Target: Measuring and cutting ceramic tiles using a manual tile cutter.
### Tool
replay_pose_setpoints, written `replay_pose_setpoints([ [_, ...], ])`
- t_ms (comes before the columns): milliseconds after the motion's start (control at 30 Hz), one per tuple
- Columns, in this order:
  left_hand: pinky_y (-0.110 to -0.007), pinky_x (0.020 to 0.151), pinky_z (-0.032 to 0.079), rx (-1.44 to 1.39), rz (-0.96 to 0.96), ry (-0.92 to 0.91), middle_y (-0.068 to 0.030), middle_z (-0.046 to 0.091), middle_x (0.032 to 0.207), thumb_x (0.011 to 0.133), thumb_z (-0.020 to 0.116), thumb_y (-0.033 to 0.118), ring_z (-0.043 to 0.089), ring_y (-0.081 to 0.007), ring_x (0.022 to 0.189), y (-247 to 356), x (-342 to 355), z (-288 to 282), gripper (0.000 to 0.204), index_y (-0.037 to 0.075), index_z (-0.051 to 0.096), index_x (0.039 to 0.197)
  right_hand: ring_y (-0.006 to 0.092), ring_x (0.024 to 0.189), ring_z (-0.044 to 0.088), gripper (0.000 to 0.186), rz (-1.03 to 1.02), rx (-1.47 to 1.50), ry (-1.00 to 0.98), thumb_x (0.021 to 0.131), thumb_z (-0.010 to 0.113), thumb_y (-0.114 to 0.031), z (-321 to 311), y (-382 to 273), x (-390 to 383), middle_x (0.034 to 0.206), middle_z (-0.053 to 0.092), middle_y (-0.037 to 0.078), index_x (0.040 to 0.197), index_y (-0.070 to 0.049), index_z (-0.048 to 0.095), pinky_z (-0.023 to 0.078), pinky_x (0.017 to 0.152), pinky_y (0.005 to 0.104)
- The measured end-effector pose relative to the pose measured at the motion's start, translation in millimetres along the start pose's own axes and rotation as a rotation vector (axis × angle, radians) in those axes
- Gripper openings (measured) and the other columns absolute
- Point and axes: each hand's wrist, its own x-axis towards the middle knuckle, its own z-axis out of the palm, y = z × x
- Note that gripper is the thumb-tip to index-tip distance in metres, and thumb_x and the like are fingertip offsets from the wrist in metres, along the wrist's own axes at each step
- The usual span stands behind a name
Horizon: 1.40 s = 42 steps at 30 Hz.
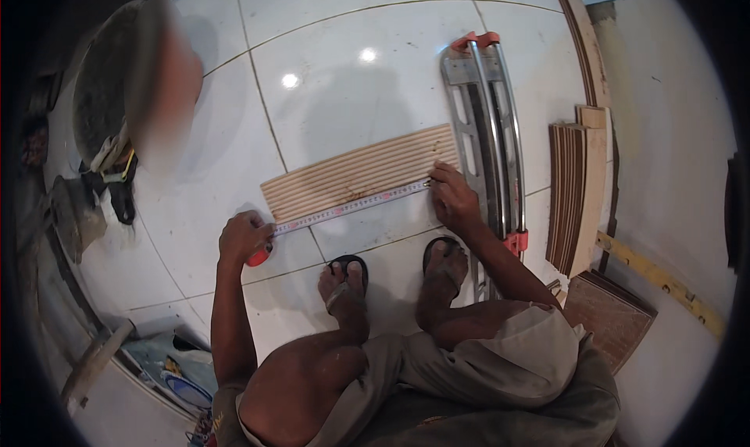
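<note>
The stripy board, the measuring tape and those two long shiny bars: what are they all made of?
Stripy board: maybe unglazed ceramic, or wood; its ridged tan face looks dull, leaving that open.
Measuring tape: a thin, straight white strip, probably coated metal, though plastic is possible. Its red case looks like plastic because of its smooth colour.
Shiny bars: likely polished metal, judging by their bright, silvery reflections.

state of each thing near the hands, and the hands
Beige ribbed rectangular panel: lying flat, ribs up
Red-cased tape measure: extended along the panel's near edge
Silver-railed grey tile cutter: set down, unheld
Black thong sandals: both worn
Left hand: curled around the tape measure
Right hand: curled at the tape's end, grip unclear
</note>
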Motion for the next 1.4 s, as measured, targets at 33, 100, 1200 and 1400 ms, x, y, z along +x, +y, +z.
replay_pose_setpoints([
  [33, -0.043, 0.073, 0.057, -0.012, -0.030, -0.004, -0.0095, 0.076, 0.081, 0.080, 0.079, 0.041, 0.074, -0.0281, 0.079, 4, -3, -3, 0.033, 0.008, 0.073, 0.081, 0.0401, 0.121, 0.067, 0.015, 0.003, -0.013, 0.004, 0.084, 0.065, 0.008, -2, 0, 0, 0.119, 0.068, 0.018, 0.097, 0.001, 0.064, 0.059, 0.098, 0.0451],
  [100, -0.042, 0.073, 0.056, -0.013, -0.014, -0.009, -0.0097, 0.076, 0.080, 0.082, 0.079, 0.039, 0.073, -0.0282, 0.077, 6, 2, 1, 0.032, 0.008, 0.073, 0.081, 0.0398, 0.120, 0.067, 0.017, 0.031, -0.024, 0.023, 0.084, 0.066, 0.008, -3, 2, -2, 0.118, 0.068, 0.017, 0.098, 0.000, 0.064, 0.059, 0.097, 0.0443],
  [1200, -0.040, 0.072, 0.056, -0.032, 0.406, 0.312, -0.0085, 0.071, 0.089, 0.074, 0.090, 0.028, 0.068, -0.0271, 0.077, 31, -72, 76, 0.034, 0.008, 0.067, 0.088, 0.0311, 0.095, 0.066, 0.015, 0.018, 0.137, -0.163, 0.086, 0.069, -0.014, 29, -68, -41, 0.101, 0.066, 0.011, 0.098, -0.006, 0.069, 0.053, 0.084, 0.0450],
  [1400, -0.044, 0.074, 0.057, 0.207, 0.480, 0.238, -0.0070, 0.069, 0.100, 0.071, 0.091, 0.037, 0.068, -0.0326, 0.092, 55, -73, 64, 0.048, 0.011, 0.068, 0.104, 0.0316, 0.091, 0.069, 0.015, 0.304, 0.114, -0.066, 0.092, 0.071, -0.011, -40, -44, -83, 0.103, 0.070, 0.012, 0.105, -0.004, 0.070, 0.057, 0.078, 0.0422],
])
